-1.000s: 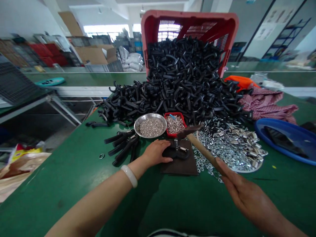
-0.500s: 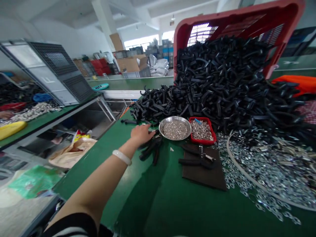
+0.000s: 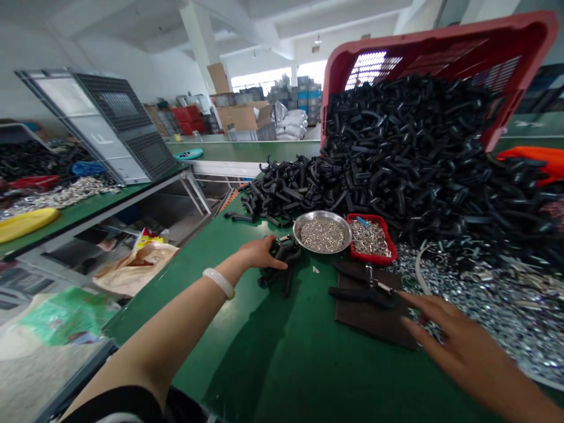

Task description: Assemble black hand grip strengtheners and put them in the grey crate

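My left hand (image 3: pixel 259 254), with a white bangle on the wrist, is at a small group of black two-handled pieces with coil springs (image 3: pixel 286 258), like hand grip exercisers. Its thumb and fingers are apart; whether they touch the group I cannot tell. Another such black spring piece (image 3: pixel 361 296) lies on a dark brown board (image 3: pixel 374 326). My right hand (image 3: pixel 458 343) comes in from the right at the board's right edge, near the spring end of that piece. Its fingers are stretched out and hold nothing visible.
Beyond the hands stand a metal bowl (image 3: pixel 298 238) of tiny metal parts and a red tray (image 3: pixel 392 252) of small pins. Black handles (image 3: pixel 396 158) spill from a tipped red crate (image 3: pixel 524 76). Metal washers (image 3: pixel 489 317) cover the right side of the green table (image 3: pixel 264 358).
My right hand has come into view from the right, towards the piece on the board. My left thumb now stands farther from the fingers. The whole view has shifted slightly.
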